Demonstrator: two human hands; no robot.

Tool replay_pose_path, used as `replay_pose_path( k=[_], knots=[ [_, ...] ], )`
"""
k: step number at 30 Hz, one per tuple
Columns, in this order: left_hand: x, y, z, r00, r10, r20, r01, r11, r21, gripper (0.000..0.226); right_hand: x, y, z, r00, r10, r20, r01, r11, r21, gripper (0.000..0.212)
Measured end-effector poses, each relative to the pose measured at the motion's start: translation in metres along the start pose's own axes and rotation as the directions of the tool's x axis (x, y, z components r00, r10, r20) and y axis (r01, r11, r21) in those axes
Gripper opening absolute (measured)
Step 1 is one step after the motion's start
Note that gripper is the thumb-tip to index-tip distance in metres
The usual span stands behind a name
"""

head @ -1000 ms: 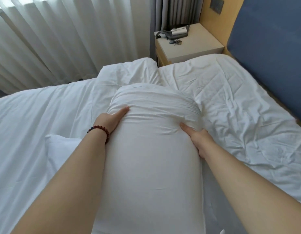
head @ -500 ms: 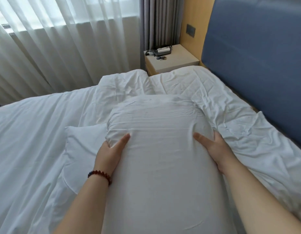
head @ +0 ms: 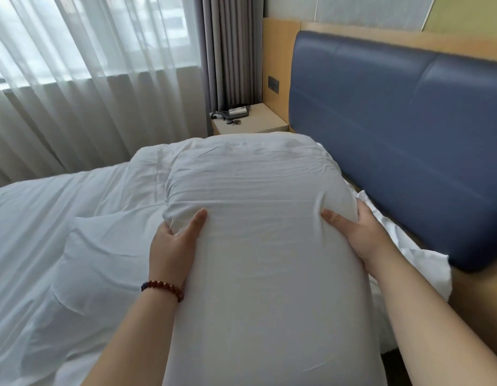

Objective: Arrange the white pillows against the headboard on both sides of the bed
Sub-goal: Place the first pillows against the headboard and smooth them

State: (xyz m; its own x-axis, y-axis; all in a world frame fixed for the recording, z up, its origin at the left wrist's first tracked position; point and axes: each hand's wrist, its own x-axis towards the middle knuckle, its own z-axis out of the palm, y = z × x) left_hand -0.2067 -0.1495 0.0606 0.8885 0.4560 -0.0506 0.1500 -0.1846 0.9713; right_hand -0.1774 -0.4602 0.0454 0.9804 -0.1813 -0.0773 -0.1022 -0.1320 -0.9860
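- The wide bed with crumpled white sheets (head: 32, 218) fills the left and the lower part of the room before me.
- A thin white curtain (head: 74, 93) hangs over the window behind the bed.
- The blue padded headboard (head: 409, 135) stands at the right, in a light wooden frame.
- A big, full white pillow (head: 264, 260) is held up above the mattress, its right edge near the headboard; whether it touches the headboard, I cannot tell.
- A second, flatter white pillow (head: 102, 260) lies on the sheets, just left of the held one.
- A small beige bedside table (head: 258, 123) stands in the far corner and carries a dark telephone (head: 236, 112).
- The left hand (head: 172, 246) grips the left side of the held pillow, thumb on the front.
- The right hand (head: 356, 235) grips the right side in the same way, so the hands are well apart.
- A bracelet of dark red beads (head: 163, 288) sits on the left wrist.
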Motion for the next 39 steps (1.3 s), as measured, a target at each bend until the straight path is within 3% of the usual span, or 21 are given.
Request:
replay_pose_path(
  k=[4, 8, 11, 26, 29, 33, 39],
  knots=[
    [-0.064, 0.001, 0.074, 0.996, -0.026, -0.088, 0.023, 0.999, -0.032, 0.046, 0.012, -0.002, -0.076, 0.998, -0.054, 0.026, 0.056, 0.995, -0.083, 0.096],
    [-0.102, 0.002, 0.133, 0.989, -0.062, -0.136, 0.058, 0.998, -0.032, 0.076, 0.034, -0.003, -0.131, 0.998, -0.062, 0.003, 0.062, 0.981, -0.185, 0.104],
    [-0.108, 0.005, 0.153, 0.981, -0.053, -0.184, 0.052, 0.999, -0.013, 0.085, 0.052, 0.001, -0.148, 0.997, -0.074, 0.019, 0.076, 0.979, -0.191, 0.101],
    [-0.079, 0.040, 0.240, 0.947, 0.029, -0.320, -0.027, 1.000, 0.011, 0.045, 0.154, 0.021, -0.184, 0.988, -0.149, 0.039, 0.152, 0.983, -0.105, 0.113],
    [-0.073, 0.053, 0.275, 0.930, 0.050, -0.365, -0.045, 0.999, 0.023, 0.049, 0.193, 0.015, -0.196, 0.977, -0.200, 0.078, 0.208, 0.970, -0.122, 0.112],
    [-0.048, 0.083, 0.311, 0.896, 0.085, -0.435, -0.078, 0.996, 0.033, 0.070, 0.245, -0.005, -0.210, 0.961, -0.244, 0.130, 0.260, 0.958, -0.125, 0.110],
    [0.002, 0.148, 0.330, 0.871, 0.128, -0.474, -0.117, 0.992, 0.053, 0.054, 0.310, -0.061, -0.208, 0.940, -0.304, 0.156, 0.320, 0.943, -0.090, 0.113]
  ],
)
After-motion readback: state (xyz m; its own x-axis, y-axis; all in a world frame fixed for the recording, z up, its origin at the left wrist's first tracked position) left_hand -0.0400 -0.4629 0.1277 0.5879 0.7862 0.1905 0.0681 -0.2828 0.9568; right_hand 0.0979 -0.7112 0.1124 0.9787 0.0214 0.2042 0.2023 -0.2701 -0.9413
